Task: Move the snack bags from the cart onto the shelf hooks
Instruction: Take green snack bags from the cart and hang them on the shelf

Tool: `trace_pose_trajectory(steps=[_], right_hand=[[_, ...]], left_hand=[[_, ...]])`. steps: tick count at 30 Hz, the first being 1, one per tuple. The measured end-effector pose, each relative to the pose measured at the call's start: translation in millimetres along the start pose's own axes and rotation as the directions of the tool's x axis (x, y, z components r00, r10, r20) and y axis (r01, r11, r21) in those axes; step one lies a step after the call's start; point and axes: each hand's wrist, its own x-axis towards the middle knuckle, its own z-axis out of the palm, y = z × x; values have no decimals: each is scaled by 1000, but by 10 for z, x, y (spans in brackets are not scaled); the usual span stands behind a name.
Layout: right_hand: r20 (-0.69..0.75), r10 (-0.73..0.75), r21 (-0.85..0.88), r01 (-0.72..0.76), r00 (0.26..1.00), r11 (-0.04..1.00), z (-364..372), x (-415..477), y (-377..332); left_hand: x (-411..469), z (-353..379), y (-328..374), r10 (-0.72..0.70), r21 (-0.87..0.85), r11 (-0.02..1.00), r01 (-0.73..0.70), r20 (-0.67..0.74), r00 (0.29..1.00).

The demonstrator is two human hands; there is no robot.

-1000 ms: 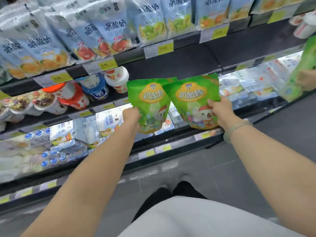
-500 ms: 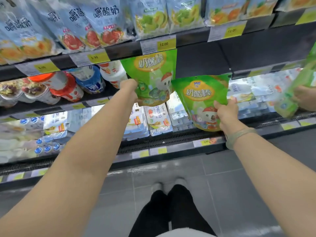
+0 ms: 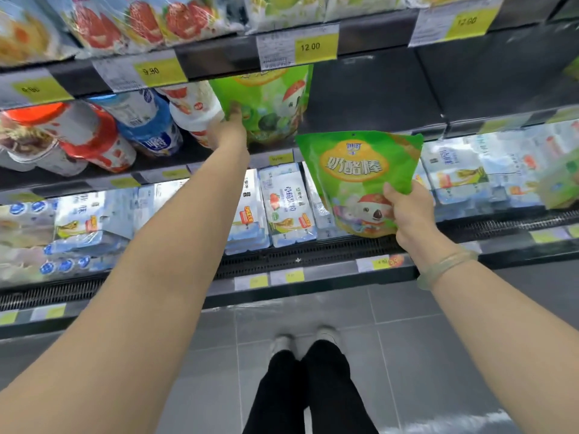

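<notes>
Item 1: left hand (image 3: pixel 230 126). I see it raised to the middle shelf level, clamped on the lower left corner of the upper green bag (image 3: pixel 269 104). That bag stands upright in the dark bay, its top edge hidden behind the shelf rail carrying the 12.00 price tag (image 3: pixel 308 47). I cannot tell whether it hangs on a hook.

Item 2: right hand (image 3: pixel 407 211). I see it closed on the lower right corner of the lower green bag (image 3: pixel 357 180), thumb on the front face. A pale green bracelet (image 3: pixel 445 267) sits on that wrist. This bag is held in the air in front of the white multipack cartons (image 3: pixel 285 205), lower than the first bag and to its right, tilted slightly. The two bags are near each other but apart. Its front shows an orange oval label with white characters and a cartoon figure with a red cap.

Item 3: shelving. Top row holds pale pouches (image 3: pixel 141 20) printed with red and orange fruit. A 9.90 price tag (image 3: pixel 152 72) sits left of the 12.00 one. Middle row, left of my left hand, holds tipped yoghurt cups (image 3: pixel 94 136), red, blue and white. The dark bay (image 3: pixel 376 92) right of the upper bag is bare backing.

Item 4: floor. Grey tiles (image 3: pixel 423 355), with black trouser legs (image 3: pixel 310 389) and light shoes directly below.
</notes>
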Motion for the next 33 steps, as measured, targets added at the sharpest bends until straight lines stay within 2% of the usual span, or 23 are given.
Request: trace_pose_trajectory(steps=[2,3,8,10,12,15,16,18,20,22,25,28,33], right_hand=[[27,-1,10,1,1000,1000,34,-13,-52],[38,-4,8,4,999,1000,47,-17,-85],[113,-25,46,20,993,999,207,-36,-253],[132,-9,63,1,991,998,298,-37,-305],[168,22,84,-36,986,996,412,-46,-327],[202,97,149,-128,975,980,590,-72,-338],[212,122,152,-156,970,976,646,-81,-350],[219,171,87,-194,961,977,732,-74,-392],[220,221,31,-234,950,972,813,-57,-461],[237,228,67,-250,944,966,919,-33,-560],[257,151,127,-188,955,974,1109,1,-783],[222,83,203,-129,972,971,1248,42,-968],[164,53,249,-93,985,964,1334,109,-945]], left_hand=[[-51,19,17,-141,-148,976,159,124,982],[-70,25,41,-148,-198,962,186,188,971],[-99,-69,107,-40,-270,954,133,325,945],[-180,-141,21,-38,-139,986,96,372,927],[-308,-222,-157,-76,72,996,48,464,883],[-497,-327,-449,-217,327,944,35,541,813],[-514,-358,-523,-225,375,927,14,524,822],[-489,-422,-600,-164,433,900,-46,435,885],[-404,-483,-599,-73,409,909,-77,339,938],[-334,-515,-542,13,329,939,-103,265,964],[-276,-487,-382,109,199,970,-139,152,982],[-220,-392,-238,112,-31,994,-109,105,988],[-145,-212,-61,136,-276,954,-117,50,990]])
